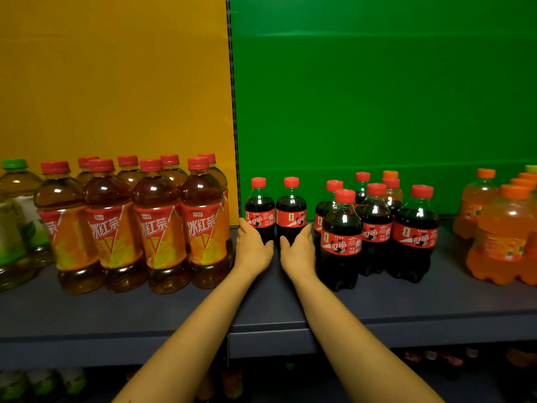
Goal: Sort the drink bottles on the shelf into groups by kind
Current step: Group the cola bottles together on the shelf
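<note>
Two small cola bottles stand side by side at the back of the dark shelf (174, 309): one (259, 210) on the left, one (291, 212) on the right. My left hand (252, 248) cups the base of the left one, and my right hand (299, 251) cups the base of the right one. Fingers wrap around the bottles' lower parts. Several more cola bottles (374, 225) cluster just to the right. Several iced red tea bottles (158, 225) with red caps stand in rows on the left. Orange soda bottles (499, 237) sit at the far right.
Green tea bottles (16, 219) with green caps stand at the far left edge. One orange-capped bottle (390, 181) stands among the colas at the back. A yellow panel and a green panel back the shelf. More bottles show dimly on a lower shelf.
</note>
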